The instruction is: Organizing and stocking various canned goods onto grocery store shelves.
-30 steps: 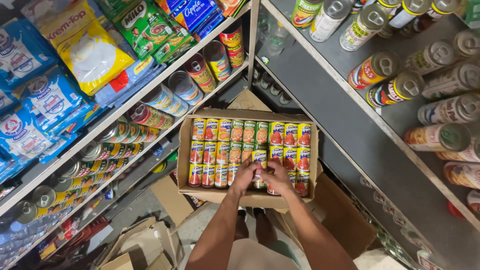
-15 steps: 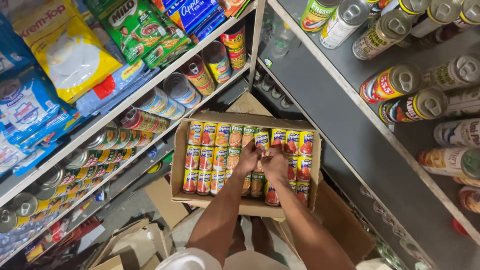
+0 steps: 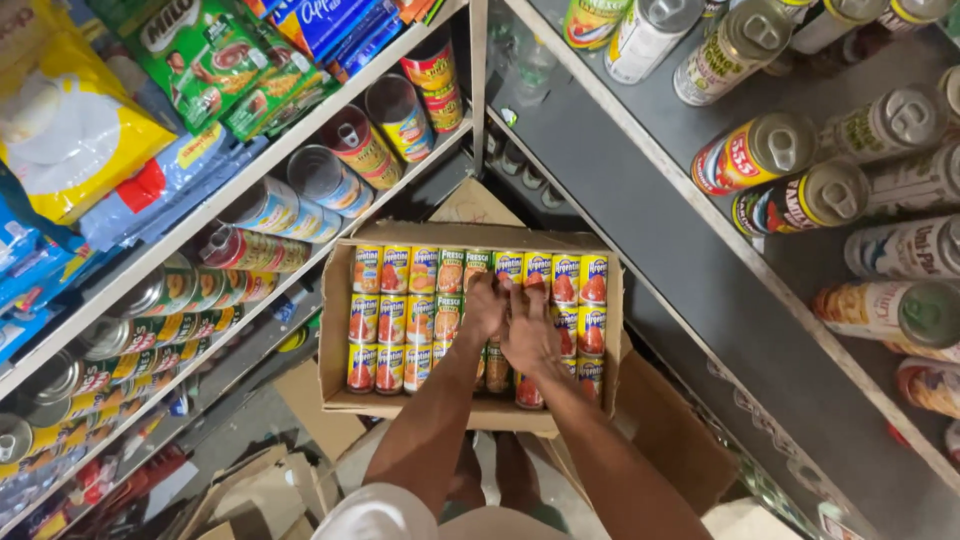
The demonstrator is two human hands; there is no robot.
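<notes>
A cardboard box point(image 3: 338, 330) holds several red and orange labelled cans point(image 3: 392, 312) standing in rows. Both my hands are inside it, close together over the middle columns. My left hand point(image 3: 483, 306) lies on the cans of the middle row with its fingers curled down. Touching it on the right, my right hand point(image 3: 530, 335) has its back to the camera. The hands hide whatever is under their fingers. A can point(image 3: 496, 370) shows just below the left hand.
The box sits on the floor between two shelf units. The left shelves point(image 3: 200, 215) carry bags, packets and lying cans. The grey right shelves point(image 3: 640, 200) hold more lying cans point(image 3: 752, 152). Flattened cardboard point(image 3: 300, 490) lies on the floor below the box.
Both hands have moved from the near row of cans up toward the middle of the box, staying together. The camera has shifted slightly; the box looks unmoved.
</notes>
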